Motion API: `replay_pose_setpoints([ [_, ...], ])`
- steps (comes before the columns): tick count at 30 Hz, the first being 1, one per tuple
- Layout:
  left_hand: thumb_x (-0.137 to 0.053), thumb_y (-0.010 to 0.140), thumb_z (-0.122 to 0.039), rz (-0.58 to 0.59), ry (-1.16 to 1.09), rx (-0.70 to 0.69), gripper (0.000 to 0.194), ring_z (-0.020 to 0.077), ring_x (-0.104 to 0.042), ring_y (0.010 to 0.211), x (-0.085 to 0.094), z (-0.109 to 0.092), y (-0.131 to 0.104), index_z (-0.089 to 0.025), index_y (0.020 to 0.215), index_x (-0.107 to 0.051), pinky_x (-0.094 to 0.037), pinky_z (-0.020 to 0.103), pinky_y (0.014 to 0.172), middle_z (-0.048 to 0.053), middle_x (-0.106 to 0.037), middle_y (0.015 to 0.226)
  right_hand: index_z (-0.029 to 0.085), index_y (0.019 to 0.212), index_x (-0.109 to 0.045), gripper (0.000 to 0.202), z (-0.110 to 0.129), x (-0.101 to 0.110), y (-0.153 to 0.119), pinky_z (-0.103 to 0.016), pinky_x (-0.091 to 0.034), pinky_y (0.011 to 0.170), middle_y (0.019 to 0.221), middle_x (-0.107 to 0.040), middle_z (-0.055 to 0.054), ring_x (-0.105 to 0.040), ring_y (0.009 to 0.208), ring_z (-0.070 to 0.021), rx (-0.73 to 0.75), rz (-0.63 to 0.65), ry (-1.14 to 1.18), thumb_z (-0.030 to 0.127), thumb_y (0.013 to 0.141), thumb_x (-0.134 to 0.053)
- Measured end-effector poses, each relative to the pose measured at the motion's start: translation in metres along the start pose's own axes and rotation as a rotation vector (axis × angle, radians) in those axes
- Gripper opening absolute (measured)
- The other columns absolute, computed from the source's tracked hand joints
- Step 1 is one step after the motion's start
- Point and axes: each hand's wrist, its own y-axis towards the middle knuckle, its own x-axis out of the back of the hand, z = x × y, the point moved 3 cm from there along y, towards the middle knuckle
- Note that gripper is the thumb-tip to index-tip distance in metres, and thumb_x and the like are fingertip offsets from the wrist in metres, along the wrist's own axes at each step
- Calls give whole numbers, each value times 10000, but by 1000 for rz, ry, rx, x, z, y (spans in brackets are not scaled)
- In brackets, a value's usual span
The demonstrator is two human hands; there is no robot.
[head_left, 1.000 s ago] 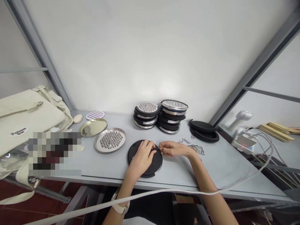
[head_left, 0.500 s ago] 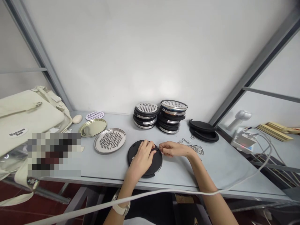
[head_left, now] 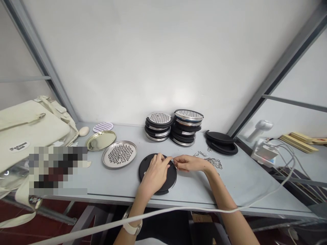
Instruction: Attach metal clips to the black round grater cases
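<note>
A round black grater base [head_left: 169, 180] lies flat on the table close to its front edge. My left hand [head_left: 156, 170] rests over it, palm down, pressing it with bent fingers. One left finger reaches to the disc's upper right edge, close to my right fingertips. My right hand [head_left: 187, 163] is closed in a pinch at that edge, on a small silver metal clip [head_left: 174, 161] mostly hidden by the fingers. Several similar loose silver clips [head_left: 215, 163] lie in a pile just beyond my right wrist.
Two stacks of round graters [head_left: 160, 118] with black rims stand by the wall. Black bases [head_left: 221, 143] lie to their right. A steel grater plate [head_left: 120, 154], gold lid [head_left: 100, 140] and pale bag [head_left: 33, 126] are left. A white cable [head_left: 178, 208] crosses in front.
A finger of my left hand has stretched out to the right, toward my right fingertips. My right hand stays at the base's edge with almost no movement.
</note>
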Motion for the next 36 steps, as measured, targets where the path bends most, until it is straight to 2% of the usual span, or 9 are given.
replay_pose_setpoints([
  [23,-368,962,-178,14,66,-31,363,234,-469,961,-2,1,1,-270,1287,-502,-418,388,877,76,-474,1027,195,677,-418,145,2,0,-1,-229,-323,531,535,-410,68,-362,495,-87,-36,-17,29,174,821,-420],
  [31,-365,967,-183,20,79,-28,360,233,-466,966,-2,1,1,-271,1290,-498,-418,383,874,76,-469,1037,186,716,-449,121,-2,0,-1,-228,-362,544,604,-444,53,-403,518,-84,-52,-35,33,219,832,-447],
  [36,-360,972,-186,18,98,-32,364,228,-463,961,-1,1,0,-275,1300,-489,-422,375,870,71,-470,1031,180,765,-470,157,-3,0,-1,-230,-378,551,620,-449,51,-414,527,-85,-65,-39,34,301,864,-456],
])
